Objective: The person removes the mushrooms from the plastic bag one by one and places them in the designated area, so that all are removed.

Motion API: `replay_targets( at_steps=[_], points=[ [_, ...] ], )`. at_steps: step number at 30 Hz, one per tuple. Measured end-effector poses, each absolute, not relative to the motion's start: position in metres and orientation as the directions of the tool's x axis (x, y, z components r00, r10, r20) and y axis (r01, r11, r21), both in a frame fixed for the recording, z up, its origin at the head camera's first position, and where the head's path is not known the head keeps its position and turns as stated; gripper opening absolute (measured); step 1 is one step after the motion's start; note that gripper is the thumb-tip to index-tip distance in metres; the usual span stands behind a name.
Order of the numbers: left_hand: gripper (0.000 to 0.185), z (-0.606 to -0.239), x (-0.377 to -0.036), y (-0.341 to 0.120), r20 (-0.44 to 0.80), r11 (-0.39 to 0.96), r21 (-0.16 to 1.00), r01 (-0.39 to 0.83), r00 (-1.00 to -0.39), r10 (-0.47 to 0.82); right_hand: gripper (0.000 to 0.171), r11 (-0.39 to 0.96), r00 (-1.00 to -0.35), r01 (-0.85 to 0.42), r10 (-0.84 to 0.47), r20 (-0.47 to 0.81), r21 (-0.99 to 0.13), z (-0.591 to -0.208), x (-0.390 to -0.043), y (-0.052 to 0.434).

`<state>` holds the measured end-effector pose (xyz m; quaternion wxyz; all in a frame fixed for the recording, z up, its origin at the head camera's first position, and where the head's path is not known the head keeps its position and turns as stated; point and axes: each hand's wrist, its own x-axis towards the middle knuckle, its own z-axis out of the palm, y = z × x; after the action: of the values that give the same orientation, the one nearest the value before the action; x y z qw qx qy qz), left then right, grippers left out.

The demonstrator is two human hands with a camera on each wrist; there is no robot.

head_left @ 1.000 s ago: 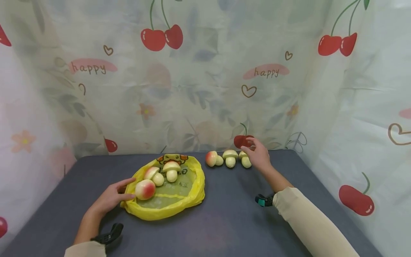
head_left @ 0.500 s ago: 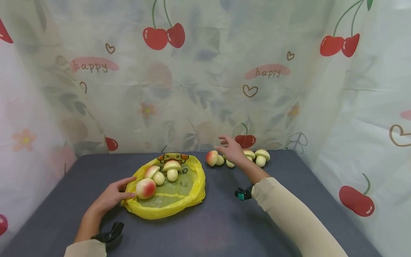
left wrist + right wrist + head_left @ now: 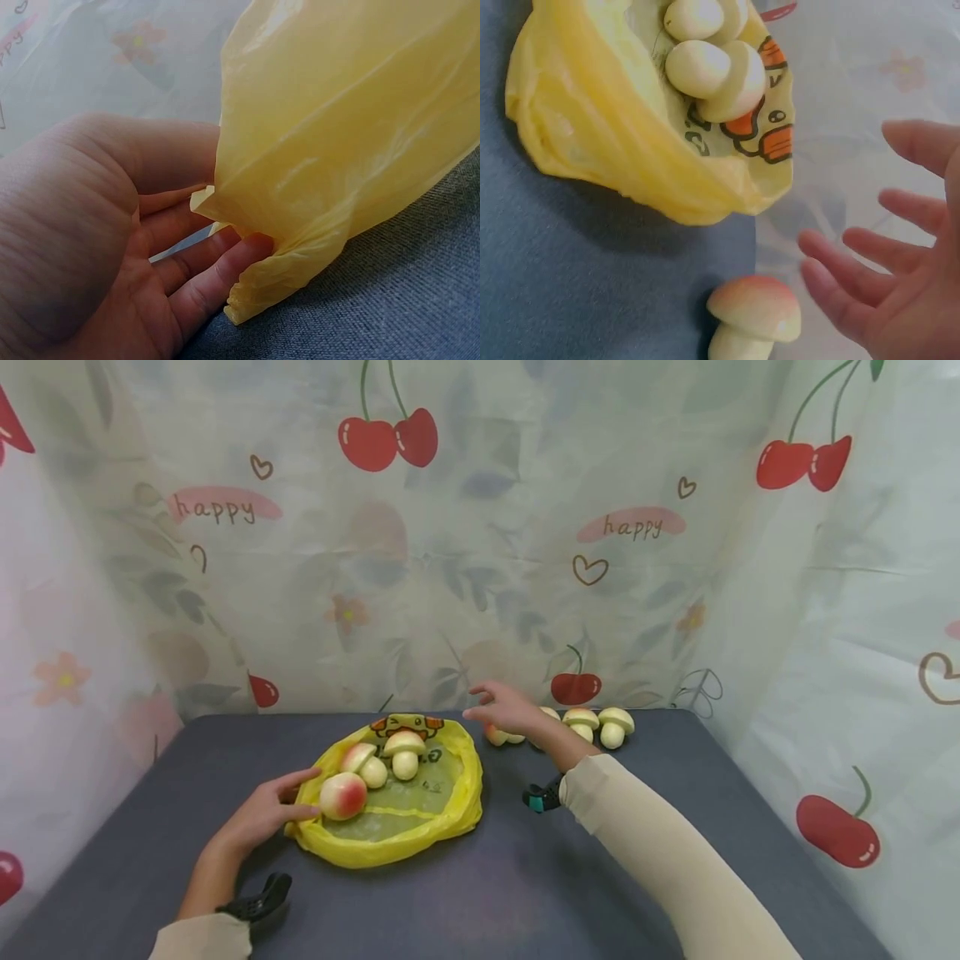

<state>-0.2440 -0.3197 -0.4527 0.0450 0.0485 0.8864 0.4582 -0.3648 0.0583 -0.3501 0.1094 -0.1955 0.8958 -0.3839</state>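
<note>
A yellow plastic bag (image 3: 397,827) lies open on the dark grey table (image 3: 525,893). It holds a red-blushed mushroom (image 3: 342,795) and two pale ones (image 3: 363,762) (image 3: 405,752). My left hand (image 3: 288,795) pinches the bag's near-left edge (image 3: 300,225) between thumb and fingers, next to the red-blushed mushroom. My right hand (image 3: 498,706) hovers open, fingers (image 3: 840,277) spread, just above a red-capped mushroom (image 3: 754,307) standing right of the bag (image 3: 630,150). Two more pale mushrooms (image 3: 581,722) (image 3: 615,725) stand further right; another is partly hidden behind my wrist.
A cherry-printed curtain (image 3: 480,568) closes off the table's back and sides, just behind the row of mushrooms. Bare table surface stretches in front of the bag and to the right. Small dark clips sit at my left wrist (image 3: 258,906) and right wrist (image 3: 540,797).
My right hand has swept left along the row, from the rightmost mushrooms to above the red-capped one by the bag. The left hand has stayed on the bag's edge.
</note>
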Motion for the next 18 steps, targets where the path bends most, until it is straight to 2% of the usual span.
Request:
replay_targets(
  at_steps=[12, 18],
  points=[
    [0.081, -0.450, -0.245, -0.318, -0.045, 0.587, 0.809, 0.031, -0.993, 0.113, 0.052, 0.545, -0.710, -0.293, -0.674, -0.203, -0.785, -0.347, -0.361, 0.035],
    [0.080, -0.452, -0.245, -0.321, -0.040, 0.583, 0.811, 0.042, -0.991, 0.126, 0.055, 0.520, -0.675, -0.266, -0.702, -0.229, -0.811, -0.357, -0.363, 0.022]
  ],
)
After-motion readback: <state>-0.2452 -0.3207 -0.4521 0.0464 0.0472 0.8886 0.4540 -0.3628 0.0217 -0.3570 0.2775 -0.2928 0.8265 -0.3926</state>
